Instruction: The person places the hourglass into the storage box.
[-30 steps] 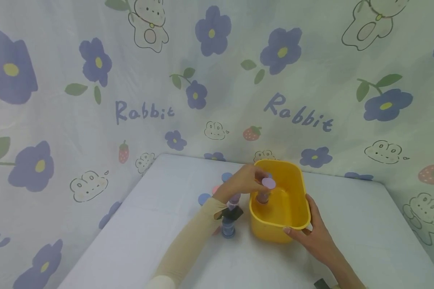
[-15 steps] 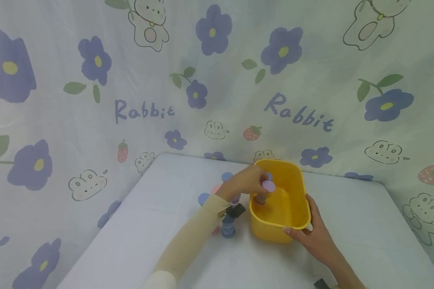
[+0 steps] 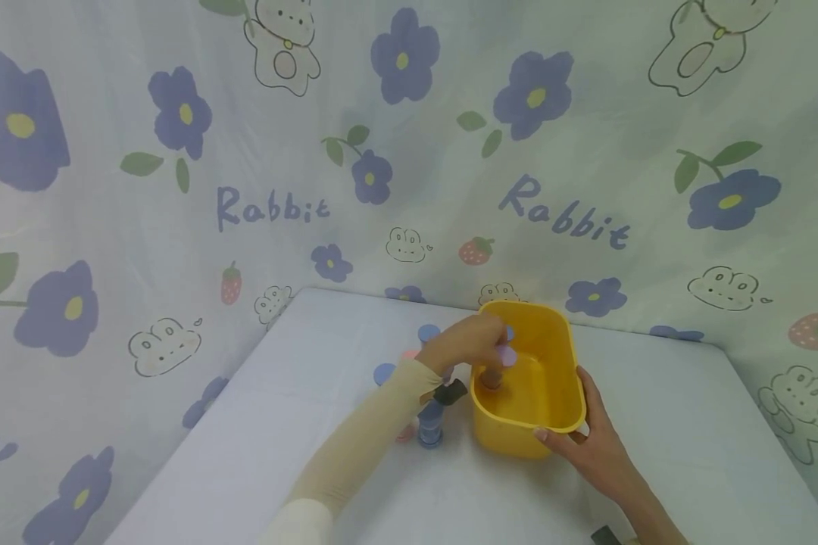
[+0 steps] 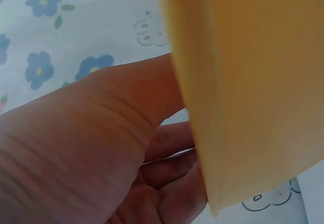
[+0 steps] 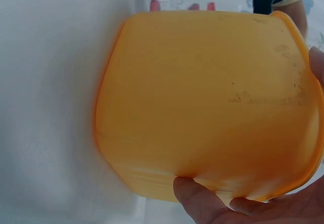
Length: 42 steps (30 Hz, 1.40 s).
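Observation:
Inside the yellow plastic bin [image 3: 518, 440], near its left wall, my left hand [image 3: 473, 339] grips a small sand timer with a purple end cap [image 3: 507, 356]. Its clear body is partly covered by the fingers. A blue-capped timer [image 3: 510, 333] shows behind that hand, within the bin. My right hand [image 3: 596, 446] holds the bin at its near right corner, thumb on the rim and fingers along the outer wall. From the right wrist, the fingers [image 5: 200, 201] press against the bin's side. In the left wrist view the bin wall [image 4: 258, 92] hides what the fingers hold.
Left of the bin, a blue sand timer [image 3: 430, 430] stands upright on the white table [image 3: 300, 409]. Blue caps [image 3: 385, 374] and a pink cap [image 3: 410, 354] of other timers show around the left forearm. A printed curtain [image 3: 409, 151] hangs behind the table.
My left hand has sunk slightly deeper into the bin with the purple-capped sand timer. My right hand and the bin have stayed in place.

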Motion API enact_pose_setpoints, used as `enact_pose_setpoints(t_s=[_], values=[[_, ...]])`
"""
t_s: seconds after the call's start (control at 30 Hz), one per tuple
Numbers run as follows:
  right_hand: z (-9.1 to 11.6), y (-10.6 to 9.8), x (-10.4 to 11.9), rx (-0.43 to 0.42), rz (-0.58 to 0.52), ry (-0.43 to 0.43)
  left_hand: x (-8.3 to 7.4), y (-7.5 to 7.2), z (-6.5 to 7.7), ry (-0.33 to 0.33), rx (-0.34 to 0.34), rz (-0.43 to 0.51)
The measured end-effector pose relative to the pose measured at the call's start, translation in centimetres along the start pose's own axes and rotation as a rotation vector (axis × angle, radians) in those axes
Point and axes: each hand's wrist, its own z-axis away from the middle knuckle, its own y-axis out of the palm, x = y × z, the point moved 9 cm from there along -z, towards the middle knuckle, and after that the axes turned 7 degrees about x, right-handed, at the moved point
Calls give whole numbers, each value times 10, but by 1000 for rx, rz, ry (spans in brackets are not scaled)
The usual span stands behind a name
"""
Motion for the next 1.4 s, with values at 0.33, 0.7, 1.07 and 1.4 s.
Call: enact_pose_setpoints(t_s=[0.33, 0.7, 1.07, 1.4], values=[[0, 1, -1, 5, -7, 49, -4, 0, -6, -21, -31, -192], [1, 1, 1, 7, -17, 21, -10, 0, -5, -30, -47, -338], [2, 1, 0, 8, -13, 30, -10, 2, -6, -43, -36, -371], [1, 1, 0, 6, -22, 11, -18, -2, 3, 22, -36, -272]])
